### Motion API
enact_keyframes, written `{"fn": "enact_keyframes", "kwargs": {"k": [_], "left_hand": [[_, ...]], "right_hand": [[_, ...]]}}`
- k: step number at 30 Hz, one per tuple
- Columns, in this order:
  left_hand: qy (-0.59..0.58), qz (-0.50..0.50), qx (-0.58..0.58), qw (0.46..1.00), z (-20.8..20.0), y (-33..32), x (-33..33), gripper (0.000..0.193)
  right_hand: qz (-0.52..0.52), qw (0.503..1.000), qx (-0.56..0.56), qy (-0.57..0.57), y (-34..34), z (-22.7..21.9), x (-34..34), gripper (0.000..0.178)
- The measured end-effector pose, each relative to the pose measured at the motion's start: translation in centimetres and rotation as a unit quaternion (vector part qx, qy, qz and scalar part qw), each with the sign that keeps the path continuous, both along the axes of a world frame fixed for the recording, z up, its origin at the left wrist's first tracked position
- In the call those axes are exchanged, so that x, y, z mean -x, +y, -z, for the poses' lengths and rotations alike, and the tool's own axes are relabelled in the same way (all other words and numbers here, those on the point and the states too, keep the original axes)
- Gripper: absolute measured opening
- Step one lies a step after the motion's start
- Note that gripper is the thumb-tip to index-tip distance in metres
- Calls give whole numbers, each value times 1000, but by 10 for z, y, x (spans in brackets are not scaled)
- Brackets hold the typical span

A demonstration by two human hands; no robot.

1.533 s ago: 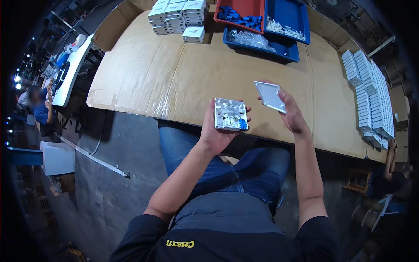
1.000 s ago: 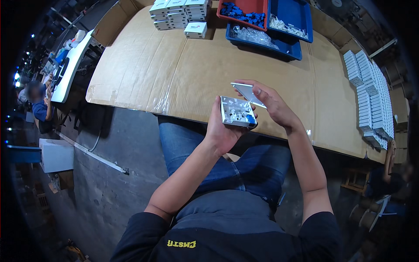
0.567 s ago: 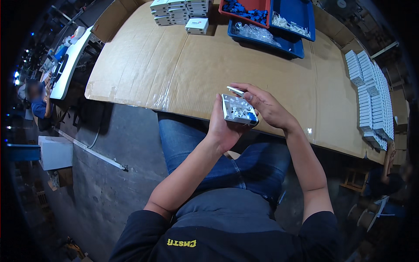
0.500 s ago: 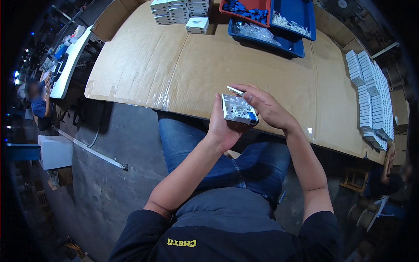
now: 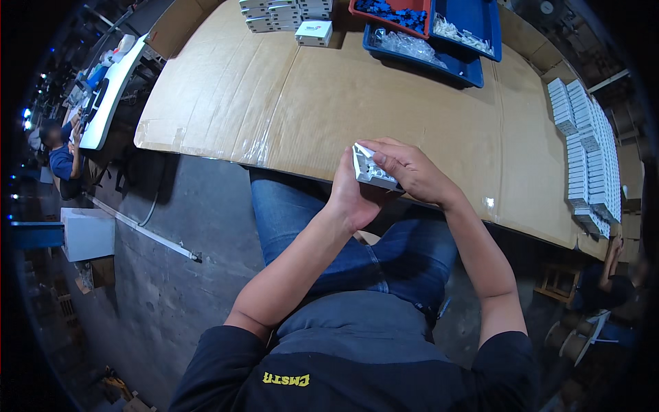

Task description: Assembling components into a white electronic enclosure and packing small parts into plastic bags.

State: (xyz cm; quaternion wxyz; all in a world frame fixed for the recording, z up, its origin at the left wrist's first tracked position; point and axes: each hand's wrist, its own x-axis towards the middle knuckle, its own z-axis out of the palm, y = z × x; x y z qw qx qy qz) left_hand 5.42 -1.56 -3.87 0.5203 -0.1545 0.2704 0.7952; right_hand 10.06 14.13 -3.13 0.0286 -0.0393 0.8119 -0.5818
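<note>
A small white plastic box [image 5: 376,180] with small white fittings inside rests in my left hand [image 5: 351,198], whose fingers wrap round it from the left and below. My right hand [image 5: 420,173] grips a flat white cover [image 5: 364,150] and holds it slanted over the box, with one edge at the box's far left side. Part of the inside still shows under the cover. Most of the cover is hidden behind my right fingers. Both hands are just above the near edge of the cardboard-topped table [image 5: 322,117].
Stacked white boxes [image 5: 285,15] and a single one [image 5: 314,33] stand at the back. A red tray [image 5: 427,26] holds blue pieces; blue trays [image 5: 473,77] hold clear and white parts. Long rows of white boxes [image 5: 594,158] line the right edge. Other people sit left and right.
My right hand has lowered the cover onto the box and tilted it, hiding more of the inside, including the blue piece. My left hand keeps its hold on the box.
</note>
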Motion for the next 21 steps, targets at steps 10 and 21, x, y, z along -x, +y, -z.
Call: {"fn": "enact_keyframes", "kwargs": {"k": [10,21], "left_hand": [[-32,30,0,999,16,4,8,55],[-47,54,24,997,20,7,10,55]], "right_hand": [[2,1000,21,-19,5,10,2,54],[1,997,31,-77,9,14,0,53]]}}
